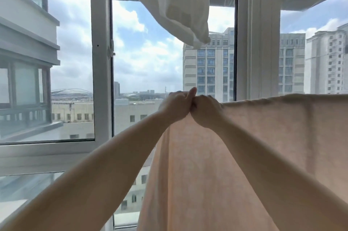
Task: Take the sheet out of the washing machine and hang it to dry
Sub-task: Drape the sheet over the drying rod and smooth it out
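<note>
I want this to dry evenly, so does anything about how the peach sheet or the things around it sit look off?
Mostly fine: the peach fabric sheet hangs flat to the right. Its left end is bunched where the left hand and right hand grip it together. Above, the white translucent cloth billows sideways instead of hanging straight.

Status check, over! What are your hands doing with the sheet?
Left hand and right hand: both grip the sheet's top edge, knuckles together. Sheet hangs spread to the right. White cloth overhead, apart from it.

Matt peach cloth sheet (244, 155), slightly translucent
</note>
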